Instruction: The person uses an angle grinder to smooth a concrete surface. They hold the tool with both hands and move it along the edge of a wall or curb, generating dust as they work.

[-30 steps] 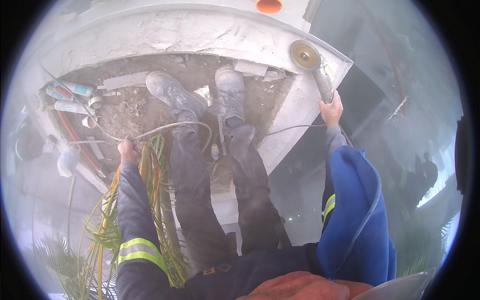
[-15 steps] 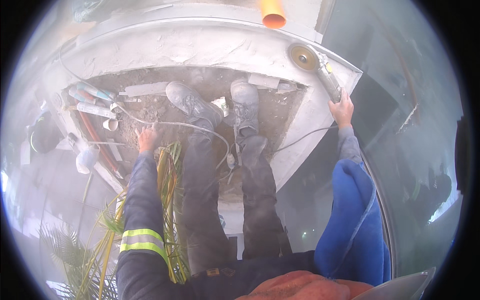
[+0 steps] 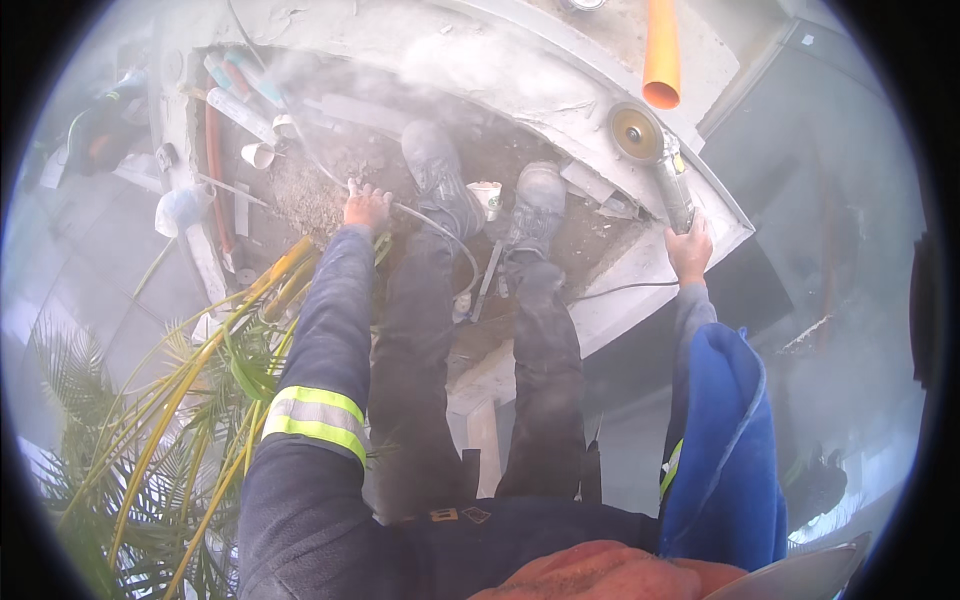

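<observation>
My right hand (image 3: pixel 688 248) is wrapped round the body of an angle grinder (image 3: pixel 672 190). Its round cutting disc (image 3: pixel 637 133) lies over the pale rim (image 3: pixel 590 120) of a low, dirt-filled planter. A grey cable (image 3: pixel 440 222) crosses the planter, and my left hand (image 3: pixel 367 206) has its curled fingers on it, above the soil. Dust partly veils those fingers. Between my two boots (image 3: pixel 540 200) stands a paper cup (image 3: pixel 485 198). Another cable (image 3: pixel 625 288) trails from beside my right hand toward my leg.
An orange pipe (image 3: pixel 662 60) juts out beyond the rim. Tubes (image 3: pixel 240 112) and a white cup (image 3: pixel 258 155) lie at the planter's far left. Palm fronds (image 3: pixel 200 400) spread beside my left arm. A blue cloth (image 3: pixel 725 450) hangs by my right arm. White dust drifts over the far rim.
My view has shifted, so the planter sits turned and further right. My left hand has moved right and up with the cable. The grinder remains in my right hand; dust has thickened.
</observation>
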A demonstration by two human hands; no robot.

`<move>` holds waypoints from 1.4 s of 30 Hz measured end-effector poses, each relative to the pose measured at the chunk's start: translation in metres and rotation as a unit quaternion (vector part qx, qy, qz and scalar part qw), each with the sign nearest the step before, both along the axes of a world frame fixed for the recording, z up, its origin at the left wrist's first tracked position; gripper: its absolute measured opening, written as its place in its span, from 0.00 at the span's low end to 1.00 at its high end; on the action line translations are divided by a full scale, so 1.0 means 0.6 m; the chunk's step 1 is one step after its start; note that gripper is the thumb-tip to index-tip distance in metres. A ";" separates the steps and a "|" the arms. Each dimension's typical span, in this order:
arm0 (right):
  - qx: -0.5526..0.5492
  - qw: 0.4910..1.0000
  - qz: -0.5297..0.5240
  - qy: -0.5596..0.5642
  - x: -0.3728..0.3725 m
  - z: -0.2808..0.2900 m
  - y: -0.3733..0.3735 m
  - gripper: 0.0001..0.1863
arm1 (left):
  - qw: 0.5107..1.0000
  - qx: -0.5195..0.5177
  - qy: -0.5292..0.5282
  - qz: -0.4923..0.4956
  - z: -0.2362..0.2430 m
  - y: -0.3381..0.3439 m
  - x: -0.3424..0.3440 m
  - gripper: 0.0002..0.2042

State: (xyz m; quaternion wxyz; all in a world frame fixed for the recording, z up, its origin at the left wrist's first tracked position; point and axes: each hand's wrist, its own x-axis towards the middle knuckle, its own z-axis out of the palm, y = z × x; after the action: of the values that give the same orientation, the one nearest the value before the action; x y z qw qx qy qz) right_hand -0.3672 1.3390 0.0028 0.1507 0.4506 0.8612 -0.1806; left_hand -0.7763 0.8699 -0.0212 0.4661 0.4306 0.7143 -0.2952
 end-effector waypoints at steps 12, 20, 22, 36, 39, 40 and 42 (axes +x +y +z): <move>-0.036 0.995 0.094 0.016 -0.089 -0.003 -0.030 0.35 | 0.993 0.093 0.076 -0.019 0.134 -0.211 -0.001 0.10; -0.041 0.994 0.101 -0.009 -0.100 0.007 -0.020 0.34 | 0.964 0.179 -0.142 -0.135 0.168 0.011 0.144 0.08; -0.044 0.993 0.112 0.001 -0.112 0.012 -0.016 0.34 | 0.950 0.216 -0.174 -0.143 0.171 0.044 0.170 0.09; -0.067 0.994 0.083 -0.033 -0.196 0.026 -0.027 0.26 | 0.986 0.049 0.114 0.112 0.134 -0.047 0.013 0.12; -0.078 0.992 0.093 -0.039 -0.215 0.027 -0.030 0.26 | 0.990 0.069 0.089 0.079 0.123 -0.025 0.049 0.11; -0.074 0.992 0.094 -0.035 -0.220 0.029 -0.026 0.26 | 0.994 0.063 0.077 0.042 0.116 -0.035 0.057 0.11; -0.076 0.991 0.099 -0.039 -0.213 0.034 -0.022 0.26 | 0.996 0.053 0.067 -0.006 0.122 -0.066 0.074 0.12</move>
State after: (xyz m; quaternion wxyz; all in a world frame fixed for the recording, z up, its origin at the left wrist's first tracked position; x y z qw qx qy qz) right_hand -0.4948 1.3257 0.0233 0.2354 0.3574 0.8786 -0.2119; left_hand -0.7318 0.8305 0.0522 0.3923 0.4380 0.7559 -0.2878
